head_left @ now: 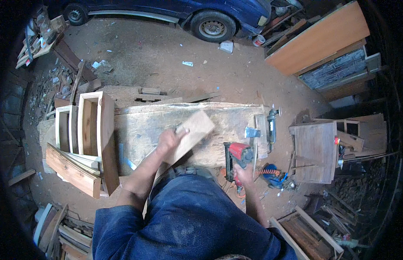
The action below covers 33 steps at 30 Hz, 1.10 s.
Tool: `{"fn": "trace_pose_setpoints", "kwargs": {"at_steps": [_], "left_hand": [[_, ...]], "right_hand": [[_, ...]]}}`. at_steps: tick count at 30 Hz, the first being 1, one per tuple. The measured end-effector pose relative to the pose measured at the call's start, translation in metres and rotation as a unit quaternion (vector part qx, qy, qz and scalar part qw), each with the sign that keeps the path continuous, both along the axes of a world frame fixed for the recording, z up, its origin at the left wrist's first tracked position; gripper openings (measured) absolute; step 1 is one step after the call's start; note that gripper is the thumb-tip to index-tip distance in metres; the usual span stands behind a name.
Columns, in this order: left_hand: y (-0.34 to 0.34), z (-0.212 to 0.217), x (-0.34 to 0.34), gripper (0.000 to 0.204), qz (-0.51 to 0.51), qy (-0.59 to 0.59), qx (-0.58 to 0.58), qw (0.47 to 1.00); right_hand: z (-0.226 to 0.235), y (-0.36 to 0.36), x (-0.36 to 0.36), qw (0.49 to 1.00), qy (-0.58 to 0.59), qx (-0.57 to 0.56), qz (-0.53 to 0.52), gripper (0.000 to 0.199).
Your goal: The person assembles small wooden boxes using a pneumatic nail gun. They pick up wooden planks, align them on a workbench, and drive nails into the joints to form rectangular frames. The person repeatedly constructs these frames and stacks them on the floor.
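Observation:
My left hand (168, 141) grips the edge of a pale wooden board (193, 135), which slants over the workbench (140, 130) in front of my body. Its underside and lower end are partly hidden by my hand and forearm. In my right hand (243, 174) is a red and black nail gun (239, 151), held by its handle to the right of the board and apart from it. An orange coiled air hose (267, 172) runs off to the right beside the gun.
Wooden box frames (107, 134) and loose planks (73, 170) crowd the bench's left end. At its right end lie a hatchet (252, 132) and an angle grinder (272, 125). A wooden cabinet (314, 149) stands farther right; a blue car (166, 9) is parked beyond.

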<state>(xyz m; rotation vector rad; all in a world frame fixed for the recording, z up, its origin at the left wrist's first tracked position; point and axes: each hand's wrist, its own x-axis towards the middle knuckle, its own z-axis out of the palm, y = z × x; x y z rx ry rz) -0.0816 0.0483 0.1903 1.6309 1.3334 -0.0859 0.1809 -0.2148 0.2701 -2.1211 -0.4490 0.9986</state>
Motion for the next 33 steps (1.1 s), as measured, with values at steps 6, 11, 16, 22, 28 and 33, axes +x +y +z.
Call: {"fn": "trace_pose_setpoints", "kwargs": {"at_steps": [6,11,16,22,28,33], "left_hand": [[0.063,-0.043,-0.008,0.087,0.389,-0.191,-0.011,0.901],[0.03,-0.032,-0.002,0.071,0.48,-0.354,0.003,0.803],[-0.064,-0.11,-0.056,0.066,0.537,-0.255,-0.222,0.773],[-0.089,-0.041,-0.111,0.049,0.316,-0.082,0.037,0.944],[-0.037,-0.052,-0.146,0.05,0.213,0.113,0.487,0.839],[-0.02,-0.053,-0.15,0.054,0.285,0.086,0.293,0.908]], "right_hand": [[-0.004,-0.024,-0.009,0.999,0.037,0.015,-0.025,0.007],[-0.01,-0.034,-0.02,0.999,0.016,0.018,-0.039,0.014],[-0.013,-0.029,-0.029,0.998,0.032,0.043,-0.031,0.012],[-0.008,-0.021,-0.031,1.0,0.008,0.005,-0.006,0.017],[0.0,0.011,-0.032,1.0,0.023,0.003,0.004,0.011],[-0.001,0.028,-0.032,0.999,0.031,0.039,0.015,0.005]]}}
